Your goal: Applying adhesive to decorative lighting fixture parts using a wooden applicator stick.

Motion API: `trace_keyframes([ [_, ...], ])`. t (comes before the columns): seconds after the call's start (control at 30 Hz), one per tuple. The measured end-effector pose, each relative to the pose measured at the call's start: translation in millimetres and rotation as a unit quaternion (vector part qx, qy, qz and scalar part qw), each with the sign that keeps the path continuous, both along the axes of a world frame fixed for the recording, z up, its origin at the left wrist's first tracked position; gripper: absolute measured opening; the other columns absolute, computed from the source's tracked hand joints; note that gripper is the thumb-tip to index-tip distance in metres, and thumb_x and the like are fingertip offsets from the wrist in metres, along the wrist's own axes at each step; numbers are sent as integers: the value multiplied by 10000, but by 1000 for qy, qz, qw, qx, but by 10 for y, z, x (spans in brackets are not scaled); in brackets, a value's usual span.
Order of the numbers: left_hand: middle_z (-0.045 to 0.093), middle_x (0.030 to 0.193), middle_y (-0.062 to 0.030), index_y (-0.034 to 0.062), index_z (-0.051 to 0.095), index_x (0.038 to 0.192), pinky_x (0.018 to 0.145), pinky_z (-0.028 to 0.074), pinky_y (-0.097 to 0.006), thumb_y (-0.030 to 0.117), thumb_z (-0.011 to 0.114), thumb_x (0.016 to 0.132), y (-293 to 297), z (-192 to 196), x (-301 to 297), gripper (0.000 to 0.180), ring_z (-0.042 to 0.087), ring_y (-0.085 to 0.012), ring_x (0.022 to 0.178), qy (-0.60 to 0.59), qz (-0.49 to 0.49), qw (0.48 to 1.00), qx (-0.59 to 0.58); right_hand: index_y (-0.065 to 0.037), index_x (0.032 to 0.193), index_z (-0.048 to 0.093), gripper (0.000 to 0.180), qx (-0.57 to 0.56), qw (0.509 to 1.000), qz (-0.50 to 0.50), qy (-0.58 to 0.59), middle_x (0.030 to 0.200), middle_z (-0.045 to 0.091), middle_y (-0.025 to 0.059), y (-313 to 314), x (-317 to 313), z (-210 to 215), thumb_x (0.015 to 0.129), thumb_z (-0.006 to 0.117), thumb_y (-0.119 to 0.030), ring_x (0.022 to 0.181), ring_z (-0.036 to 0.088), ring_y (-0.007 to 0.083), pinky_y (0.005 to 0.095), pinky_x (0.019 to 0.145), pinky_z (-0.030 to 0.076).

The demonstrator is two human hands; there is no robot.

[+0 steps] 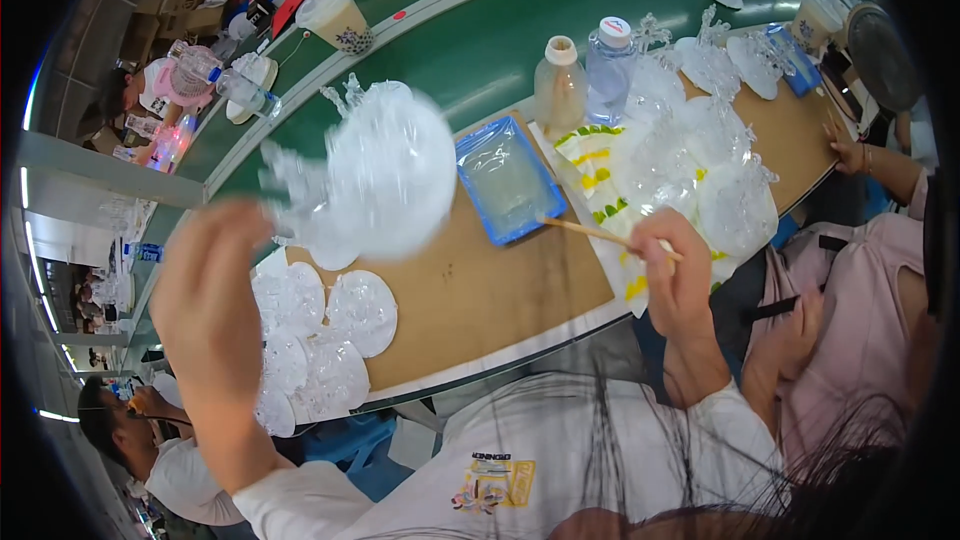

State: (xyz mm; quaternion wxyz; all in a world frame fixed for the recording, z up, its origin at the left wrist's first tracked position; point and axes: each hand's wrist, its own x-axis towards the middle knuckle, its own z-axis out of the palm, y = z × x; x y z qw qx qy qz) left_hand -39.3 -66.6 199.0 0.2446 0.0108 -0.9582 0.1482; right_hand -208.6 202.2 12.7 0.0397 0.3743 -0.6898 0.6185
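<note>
My left hand, raised and smeared by motion, grips a clear plastic ornament with a round white disc at its fingertips. The ornament is blurred too. A thin wooden stick is pinched in my right hand. The stick's tip lies at the right edge of a shallow blue tray, which looks lined with clear film. Below my left hand's ornament, several round, clear-and-white plastic pieces lie on the brown board.
Many clear plastic pieces lie heaped on a yellow-and-green printed sheet at right. Behind it stand an open bottle and a white-capped bottle. A drink cup stands far left. A co-worker's hand is at right.
</note>
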Motion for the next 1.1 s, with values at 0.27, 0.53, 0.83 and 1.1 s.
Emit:
trace_keyframes([
  [0.27,611,1013,-141,-32,615,864,712,553,-346,-12,665,675,550,-896,690,197,629,-304,982,-123,-53,973,190,-4,856,535,74,130,988,28,80,755,538,126,-603,-139,116,888,510,-66,656,540,265,328,629,460],
  [0.53,608,1127,-153,-23,621,1003,809,531,-361,-26,652,728,453,-1599,585,277,604,-321,1050,-69,-25,932,354,-19,876,551,89,185,980,-5,74,767,578,134,-598,-47,184,898,516,-98,655,553,276,331,599,443],
  [0.83,654,1106,-157,26,635,1083,793,530,-341,-93,675,747,443,-1983,602,359,646,-316,971,93,-16,882,462,-9,838,555,188,102,995,-9,10,717,544,68,-378,99,217,945,460,-131,655,502,145,262,616,402],
  [1.1,684,1066,-124,21,652,1027,712,533,-298,-113,663,717,270,-1796,524,338,677,-264,872,34,-27,876,481,-12,840,582,122,-23,988,149,-32,760,588,124,33,396,-56,850,471,-62,663,532,189,287,595,424],
])
